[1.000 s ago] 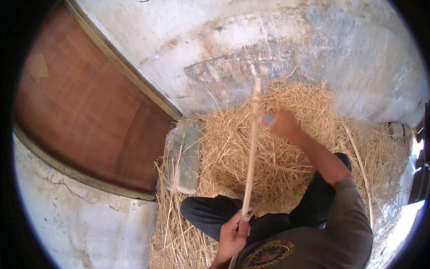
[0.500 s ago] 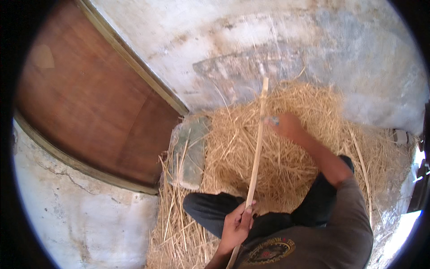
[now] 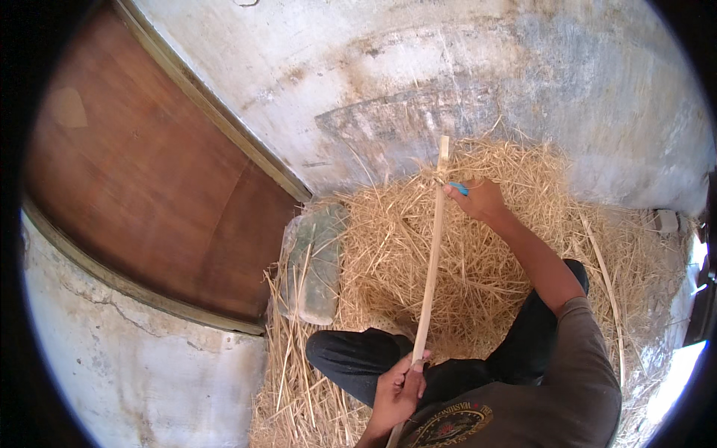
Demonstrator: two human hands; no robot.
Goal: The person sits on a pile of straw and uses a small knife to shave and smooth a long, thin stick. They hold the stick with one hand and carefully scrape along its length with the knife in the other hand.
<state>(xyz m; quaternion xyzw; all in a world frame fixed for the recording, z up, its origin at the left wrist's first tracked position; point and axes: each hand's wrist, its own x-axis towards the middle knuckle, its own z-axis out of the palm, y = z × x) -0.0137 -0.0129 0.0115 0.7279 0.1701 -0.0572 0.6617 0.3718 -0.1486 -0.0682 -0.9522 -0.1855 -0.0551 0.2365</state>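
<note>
A long, pale, slightly bowed strip of split bamboo or wood (image 3: 432,261) runs upright in view from my lap to the far wall. My left hand (image 3: 400,390) is closed around its lower part, thumb along the top. Close to the strip's far end, my right hand (image 3: 480,198) is closed on a small blue object (image 3: 458,187), mostly hidden by the fingers, so its kind is unclear. The thumb side of that hand is at the strip's right edge; I cannot tell whether it touches. Beneath the strip spreads a heap of dry straw (image 3: 478,269).
A greenish flat slab (image 3: 323,254) lies left of my knee, with loose stalks across it. Beyond it is a brown wooden door panel (image 3: 172,172) in a frame. A weathered wall (image 3: 418,60) stands behind the straw. Another long stick (image 3: 603,276) rests at the right.
My right hand, blurred and a little farther right earlier, is now sharper and nearer the strip, with the blue object more plainly seen. The left hand keeps its grip.
</note>
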